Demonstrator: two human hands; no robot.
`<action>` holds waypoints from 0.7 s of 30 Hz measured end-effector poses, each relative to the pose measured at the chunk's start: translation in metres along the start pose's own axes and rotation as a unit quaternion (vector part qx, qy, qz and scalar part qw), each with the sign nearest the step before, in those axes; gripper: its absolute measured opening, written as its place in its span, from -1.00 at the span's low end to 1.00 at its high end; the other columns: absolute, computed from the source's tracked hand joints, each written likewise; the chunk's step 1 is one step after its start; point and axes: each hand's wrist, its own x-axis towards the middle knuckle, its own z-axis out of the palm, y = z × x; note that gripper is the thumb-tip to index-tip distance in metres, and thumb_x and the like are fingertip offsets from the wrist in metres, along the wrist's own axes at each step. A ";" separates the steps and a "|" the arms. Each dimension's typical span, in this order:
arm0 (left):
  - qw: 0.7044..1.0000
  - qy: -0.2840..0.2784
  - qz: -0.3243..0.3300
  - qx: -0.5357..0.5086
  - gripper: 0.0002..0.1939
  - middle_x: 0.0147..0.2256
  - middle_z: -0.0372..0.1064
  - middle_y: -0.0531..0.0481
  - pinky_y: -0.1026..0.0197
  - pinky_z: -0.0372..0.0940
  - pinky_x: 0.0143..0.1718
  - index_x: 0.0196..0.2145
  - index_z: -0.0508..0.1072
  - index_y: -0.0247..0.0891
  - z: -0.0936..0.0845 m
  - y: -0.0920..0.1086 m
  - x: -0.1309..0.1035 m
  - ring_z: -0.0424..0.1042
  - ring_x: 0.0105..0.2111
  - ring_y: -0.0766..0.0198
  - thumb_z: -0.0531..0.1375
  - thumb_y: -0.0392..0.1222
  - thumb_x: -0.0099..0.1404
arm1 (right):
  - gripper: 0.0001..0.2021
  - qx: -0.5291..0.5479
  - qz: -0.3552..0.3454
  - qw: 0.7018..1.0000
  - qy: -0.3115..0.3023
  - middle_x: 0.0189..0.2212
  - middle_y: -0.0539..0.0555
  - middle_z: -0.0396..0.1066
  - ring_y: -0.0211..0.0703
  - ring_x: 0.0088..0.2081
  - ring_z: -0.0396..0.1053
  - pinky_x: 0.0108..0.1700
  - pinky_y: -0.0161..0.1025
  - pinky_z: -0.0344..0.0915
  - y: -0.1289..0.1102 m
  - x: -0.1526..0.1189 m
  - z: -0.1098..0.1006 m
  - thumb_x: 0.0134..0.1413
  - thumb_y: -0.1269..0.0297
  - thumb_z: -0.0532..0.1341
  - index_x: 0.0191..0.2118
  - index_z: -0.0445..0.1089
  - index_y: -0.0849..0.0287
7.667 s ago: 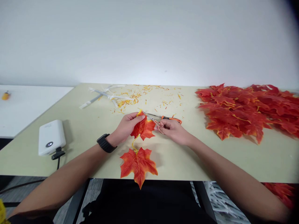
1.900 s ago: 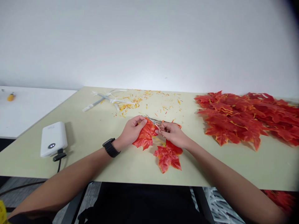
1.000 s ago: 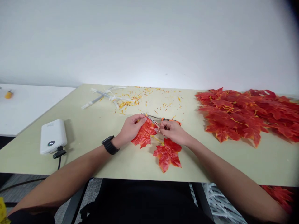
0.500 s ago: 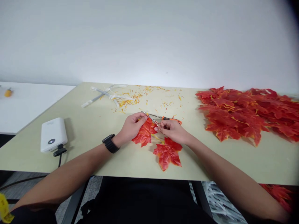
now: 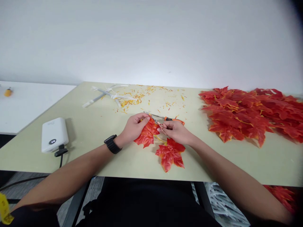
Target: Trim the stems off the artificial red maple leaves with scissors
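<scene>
Over the table (image 5: 82,135), my left hand (image 5: 133,129) is pinching a red leaf (image 5: 147,135), my right hand (image 5: 177,131) clasping scissors (image 5: 161,126). I'm seemingly snipping the leaf's edge; the next cut is probably needing steadiness.

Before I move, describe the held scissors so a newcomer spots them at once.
On the pale green table, go to the middle, where the right hand holds the scissors. Their copper colouring sets them apart from the orange-and-black-handled tool lying just behind.

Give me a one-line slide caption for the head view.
Left hand pinches a red leaf while the right hand holds copper-handled scissors at its edge.
</scene>
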 end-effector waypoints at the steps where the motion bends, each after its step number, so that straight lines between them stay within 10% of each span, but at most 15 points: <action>1: 1.000 0.000 0.000 0.001 -0.67 -0.29 0.50 0.00 0.24 0.29 -0.25 -0.25 0.53 -0.22 0.000 0.000 0.000 0.41 -0.33 0.25 0.26 0.13 0.36 | -0.55 0.001 0.001 1.000 -0.001 -0.53 -0.08 0.08 -0.30 -0.45 0.01 -0.39 -0.25 -0.03 0.001 0.000 0.000 0.16 0.05 0.30 -0.51 0.05 0.14; 14: 0.999 -0.009 0.029 0.022 -0.65 -0.25 0.55 -0.03 0.24 0.34 -0.22 -0.21 0.57 -0.25 0.000 0.000 0.001 0.46 -0.29 0.25 0.26 0.13 0.38 | -0.46 0.091 0.006 0.991 0.099 -0.49 0.01 0.31 -0.24 -0.39 0.27 -0.34 -0.28 0.18 -0.009 0.003 0.002 0.03 -0.19 0.39 -0.52 0.22 0.17; 21: 0.998 -0.024 0.061 0.021 -0.69 -0.20 0.59 -0.07 0.21 0.37 -0.17 -0.16 0.62 -0.24 0.006 0.007 -0.004 0.50 -0.24 0.22 0.30 0.06 0.36 | -0.52 0.243 -0.006 0.966 0.087 -0.47 -0.05 0.31 -0.33 -0.43 0.19 -0.33 -0.29 0.18 -0.008 0.004 0.013 -0.22 0.08 0.58 -0.51 0.27 0.18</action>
